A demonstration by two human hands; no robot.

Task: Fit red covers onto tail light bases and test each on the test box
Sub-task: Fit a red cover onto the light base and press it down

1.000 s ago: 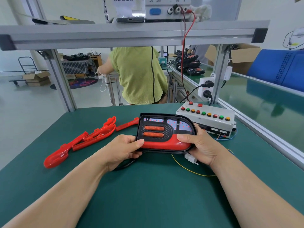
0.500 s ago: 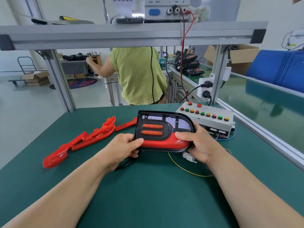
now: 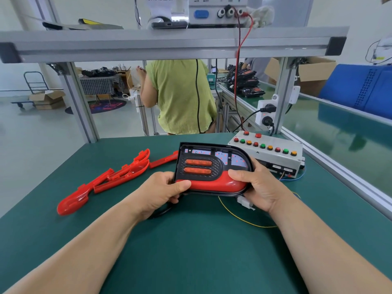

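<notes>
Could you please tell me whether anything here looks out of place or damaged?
Nothing looks damaged. On the tail light, held by left hand and right hand, the red cover spans only the lower edge, the board showing above; a white connector dangles loose beneath.

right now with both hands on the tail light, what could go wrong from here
The red cover sits along the near edge of the tail light base under both thumbs; uneven pressure from the left hand and right hand might seat it crooked. The white connector and yellow wire trail under the right hand and could get pinched or snagged.
</notes>
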